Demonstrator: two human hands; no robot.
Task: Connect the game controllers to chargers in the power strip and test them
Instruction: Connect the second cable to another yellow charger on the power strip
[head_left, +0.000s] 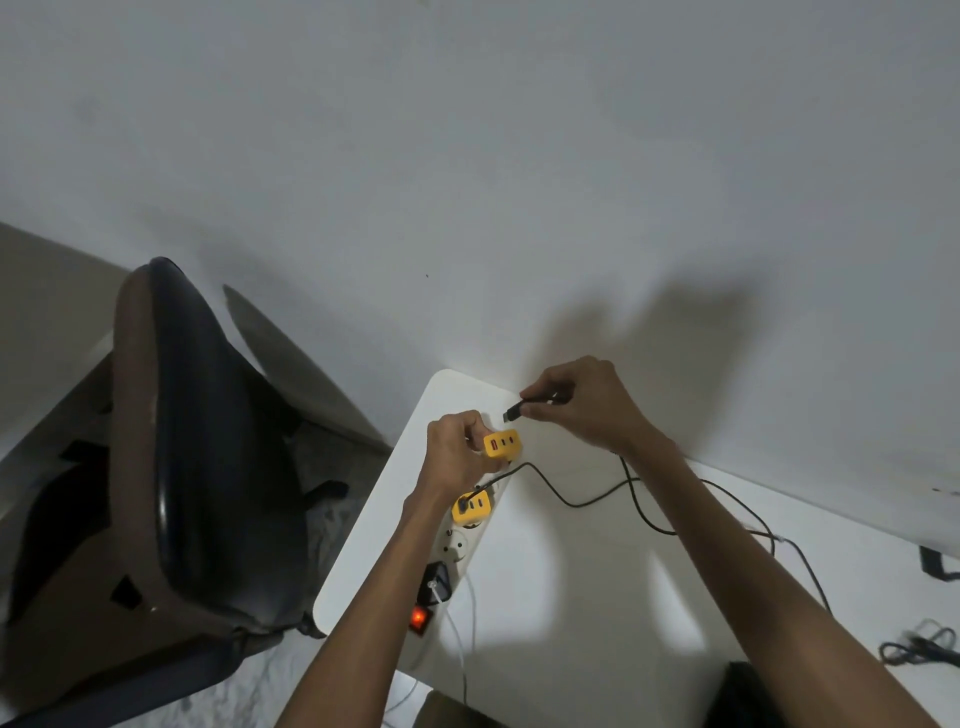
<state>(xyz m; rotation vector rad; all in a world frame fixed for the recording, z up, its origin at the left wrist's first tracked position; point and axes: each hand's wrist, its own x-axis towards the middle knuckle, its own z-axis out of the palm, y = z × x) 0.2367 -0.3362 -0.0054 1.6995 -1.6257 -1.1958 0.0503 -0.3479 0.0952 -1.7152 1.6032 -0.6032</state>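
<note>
A white bench (571, 597) stood against a plain pale wall (467, 156), with a dark office chair (197, 467) just beside its left edge. Nearest the camera, the power strip (457, 545) lay along that edge with its red switch (418, 618) lit and a black plug with a white lead in the first socket. Further along, one yellow charger (470, 506) sat plugged in with a black cable (571, 499) already in its port, so that link looked made. Beyond it the left hand (457, 452) had its grip closed around a second yellow charger (501, 445), probably seated in the strip, though the hand hid its base. The right hand (576, 402) pinched a black USB plug (514, 413) just beside that charger, not yet inserted. No controller was clearly visible; testing remained.
</note>
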